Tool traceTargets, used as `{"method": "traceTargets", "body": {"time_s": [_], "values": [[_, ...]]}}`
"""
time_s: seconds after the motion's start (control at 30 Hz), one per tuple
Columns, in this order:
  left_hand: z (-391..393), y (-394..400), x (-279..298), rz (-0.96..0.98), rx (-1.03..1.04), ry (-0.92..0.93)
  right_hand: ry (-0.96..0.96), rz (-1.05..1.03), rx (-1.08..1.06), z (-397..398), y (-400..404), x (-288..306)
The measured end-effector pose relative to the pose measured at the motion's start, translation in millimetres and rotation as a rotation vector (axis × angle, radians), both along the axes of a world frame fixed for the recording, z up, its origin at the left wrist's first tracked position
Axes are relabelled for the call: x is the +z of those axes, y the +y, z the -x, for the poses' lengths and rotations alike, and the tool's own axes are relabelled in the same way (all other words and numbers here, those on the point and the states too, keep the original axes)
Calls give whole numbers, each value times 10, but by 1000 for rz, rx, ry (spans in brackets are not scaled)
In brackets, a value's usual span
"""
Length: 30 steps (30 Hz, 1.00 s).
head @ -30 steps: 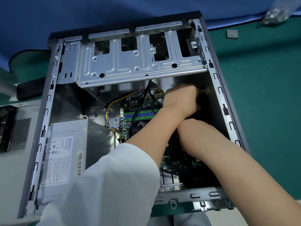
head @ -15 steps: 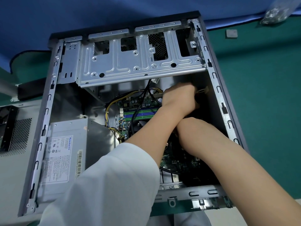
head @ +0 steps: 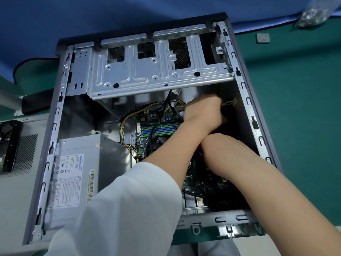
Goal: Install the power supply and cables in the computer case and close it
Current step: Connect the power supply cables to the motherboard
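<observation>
The open computer case (head: pixel 60 100) lies on its side on a green mat. The grey power supply (head: pixel 77 163) sits in its lower left corner, with yellow and black cables (head: pixel 127 117) running from it to the motherboard (head: pixel 158 126). My left hand (head: pixel 203 111), in a white sleeve, reaches deep into the case's upper right, its fingers curled round a cable whose pale connector (head: pixel 230 104) sticks out to the right. My right forearm (head: pixel 258 178) crosses under the left wrist. The right hand itself is hidden there.
A silver drive cage (head: pixel 147 71) spans the top of the case above my hands. The detached side panel (head: pixel 18 191) lies at the left. A clear bag of screws (head: pixel 313 15) and a small grey square (head: pixel 263 38) rest on the mat at the upper right.
</observation>
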<state>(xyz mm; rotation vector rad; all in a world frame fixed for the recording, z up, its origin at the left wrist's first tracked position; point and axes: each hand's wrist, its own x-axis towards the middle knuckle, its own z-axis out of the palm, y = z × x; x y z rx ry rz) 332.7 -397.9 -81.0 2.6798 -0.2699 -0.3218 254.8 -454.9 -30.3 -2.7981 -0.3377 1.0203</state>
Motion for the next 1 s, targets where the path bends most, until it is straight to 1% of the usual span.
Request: {"method": "traceTargets", "body": {"time_s": [0.8,1.0], "values": [[-5,-12,13,5,20,52,-8,-15,2,-10,-5,-25],[-2,-5,1,4,19,37,5,-6,-5,-11,3,-23]]}}
